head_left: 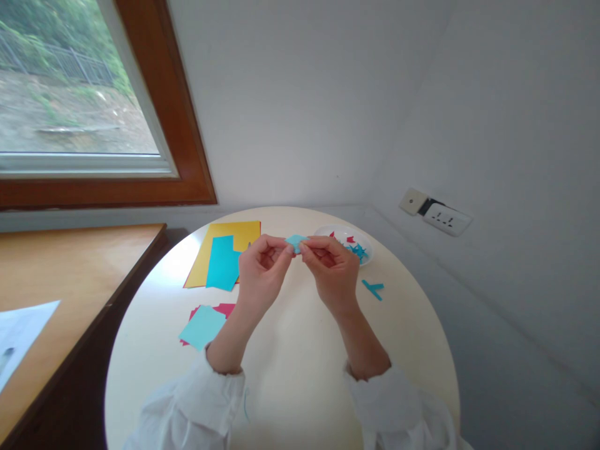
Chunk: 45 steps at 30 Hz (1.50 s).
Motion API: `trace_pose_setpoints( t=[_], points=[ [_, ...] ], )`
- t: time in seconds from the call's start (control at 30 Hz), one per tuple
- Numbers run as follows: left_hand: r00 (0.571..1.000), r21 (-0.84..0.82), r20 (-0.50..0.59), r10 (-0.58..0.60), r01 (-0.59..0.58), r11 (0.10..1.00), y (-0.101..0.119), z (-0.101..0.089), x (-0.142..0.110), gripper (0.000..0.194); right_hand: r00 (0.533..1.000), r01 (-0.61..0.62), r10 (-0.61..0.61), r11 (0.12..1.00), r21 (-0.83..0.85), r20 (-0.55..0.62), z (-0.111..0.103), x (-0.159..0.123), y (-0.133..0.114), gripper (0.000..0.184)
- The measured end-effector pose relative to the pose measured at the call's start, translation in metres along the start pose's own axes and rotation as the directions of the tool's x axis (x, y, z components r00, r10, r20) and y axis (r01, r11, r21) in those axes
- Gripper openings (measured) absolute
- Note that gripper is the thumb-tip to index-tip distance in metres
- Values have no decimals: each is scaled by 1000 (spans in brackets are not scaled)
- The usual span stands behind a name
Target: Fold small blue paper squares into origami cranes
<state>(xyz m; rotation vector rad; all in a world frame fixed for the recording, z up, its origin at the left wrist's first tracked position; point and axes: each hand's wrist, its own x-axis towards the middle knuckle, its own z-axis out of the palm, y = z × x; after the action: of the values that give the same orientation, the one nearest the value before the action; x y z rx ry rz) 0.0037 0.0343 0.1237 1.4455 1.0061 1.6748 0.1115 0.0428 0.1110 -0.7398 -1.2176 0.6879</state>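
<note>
A small piece of light blue paper (296,241) is held up over the middle of the round table. My left hand (263,269) pinches its left side between thumb and fingertips. On the other side, my right hand (334,270) grips it the same way, so both hands are closed on the one piece. The paper looks folded, but its finer creases are too small to make out. Behind my right hand stands a white plate (368,240) bearing small red and blue paper pieces, partly hidden by that hand.
Yellow sheets (201,259) lie at the back left under a blue paper piece (222,262). Nearer me, a pale blue square (202,328) rests on pinkish-red paper (225,309). Blue strips (374,289) lie on the round white table (407,350). A wooden desk (84,269) stands left.
</note>
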Motion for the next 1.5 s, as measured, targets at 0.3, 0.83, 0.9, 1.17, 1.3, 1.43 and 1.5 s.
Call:
trace_pose_setpoints(
  t=[0.3, 0.83, 0.9, 1.17, 1.3, 1.43, 1.5],
  points=[
    [999, 16, -21, 41, -41, 999, -5, 0, 2, 17, 999, 41, -41, 999, -5, 15, 0, 1, 2, 4],
    [1000, -161, -4, 21, -22, 987, -5, 1, 1, 36, 998, 55, -55, 998, -25, 25, -4, 4, 8, 17],
    [1000, -181, 21, 10, -6, 983, -5, 0, 1, 36, 998, 25, -25, 1000, 0, 61, -5, 4, 7, 21],
    [995, -126, 99, -25, 37, 991, -8, -6, 4, 32, 978, -98, 89, 994, 41, 190, -13, 6, 10, 26],
    [997, -190, 57, -45, 55, 980, -8, -4, 5, 32, 981, -82, 74, 996, 40, 181, -9, 4, 9, 23],
    [990, -322, 81, -117, 137, 937, -8, 1, 4, 35, 997, -51, 48, 998, 36, 63, -1, 0, 9, 23],
    [986, -367, 98, -138, 164, 916, -10, 2, 5, 36, 998, -33, 33, 999, 9, 49, 1, -1, 10, 23]
  ],
)
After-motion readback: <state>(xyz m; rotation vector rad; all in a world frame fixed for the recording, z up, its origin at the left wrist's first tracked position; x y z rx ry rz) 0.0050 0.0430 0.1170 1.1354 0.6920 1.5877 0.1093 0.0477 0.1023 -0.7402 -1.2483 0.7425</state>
